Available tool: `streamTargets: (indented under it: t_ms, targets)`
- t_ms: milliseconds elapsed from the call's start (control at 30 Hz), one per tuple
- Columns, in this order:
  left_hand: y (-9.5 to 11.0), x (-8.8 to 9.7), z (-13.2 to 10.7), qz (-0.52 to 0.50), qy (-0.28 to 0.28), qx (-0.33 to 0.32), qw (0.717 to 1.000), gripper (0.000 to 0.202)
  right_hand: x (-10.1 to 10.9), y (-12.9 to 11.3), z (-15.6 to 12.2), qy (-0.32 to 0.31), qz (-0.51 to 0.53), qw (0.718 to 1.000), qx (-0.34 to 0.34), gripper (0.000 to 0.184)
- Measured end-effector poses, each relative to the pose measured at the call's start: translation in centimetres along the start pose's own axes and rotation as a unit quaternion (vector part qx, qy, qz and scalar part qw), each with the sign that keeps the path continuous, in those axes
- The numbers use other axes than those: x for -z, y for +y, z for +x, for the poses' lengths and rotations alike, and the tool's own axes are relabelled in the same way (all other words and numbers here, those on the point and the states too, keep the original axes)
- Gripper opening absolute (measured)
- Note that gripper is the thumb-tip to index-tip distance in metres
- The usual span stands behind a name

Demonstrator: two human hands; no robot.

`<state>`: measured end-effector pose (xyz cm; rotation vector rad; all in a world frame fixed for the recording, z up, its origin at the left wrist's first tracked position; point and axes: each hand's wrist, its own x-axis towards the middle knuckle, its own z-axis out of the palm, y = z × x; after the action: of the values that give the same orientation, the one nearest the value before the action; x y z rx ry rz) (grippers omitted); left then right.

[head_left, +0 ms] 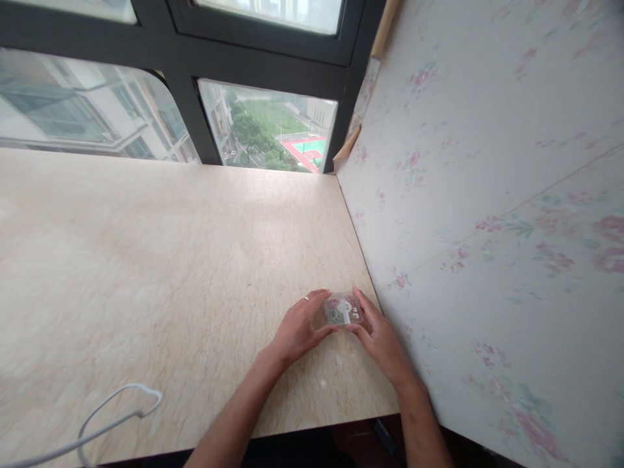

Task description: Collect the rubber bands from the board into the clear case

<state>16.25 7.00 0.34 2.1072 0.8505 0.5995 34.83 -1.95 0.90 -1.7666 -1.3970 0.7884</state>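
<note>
A small clear plastic box (pixel 341 310) with a white and green item inside rests on the beige marble-patterned sill (pixel 146 260), close to the right wall. My left hand (pixel 299 328), with a ring on one finger, grips the box's left end, fingers curled around it. On the box's right end, my right hand (pixel 380 335) holds it with fingers curved over the top edge. Both hands pinch the box between them just above the sill surface.
A white cable (pixel 112 413) loops across the sill's near left corner. A floral-papered wall (pixel 487 227) rises along the right side. Dark-framed windows (pixel 268 123) run along the far edge. The sill's front edge lies just under my forearms.
</note>
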Motion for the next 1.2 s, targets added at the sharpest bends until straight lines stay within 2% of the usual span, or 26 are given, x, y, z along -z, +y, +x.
streamTargets:
  t_ms: [333,567,833,1000,1200]
  targets:
    - [-0.1,0.7,-0.4,-0.011,-0.016,-0.009,1.0,0.056,-0.4,0.4,-0.4,0.02,0.038,0.999,-0.027,0.065]
    - [-0.1,0.5,-0.4,-0.018,-0.005,-0.012,1.0,0.055,-0.3,0.1,0.0,0.013,0.069,0.997,-0.034,0.063]
    - [0.4,0.9,0.0,-0.011,-0.008,0.003,1.0,0.052,-0.1,-0.3,0.8,0.009,-0.014,1.0,-0.022,0.063]
    - [0.8,1.0,0.0,0.014,-0.004,0.006,1.0,0.051,0.0,-1.0,0.9,0.01,-0.057,0.998,0.008,0.061]
    - [0.6,-0.1,-0.6,0.023,0.026,0.007,0.999,0.053,0.0,-0.8,1.0,-0.004,-0.091,0.995,0.045,0.063]
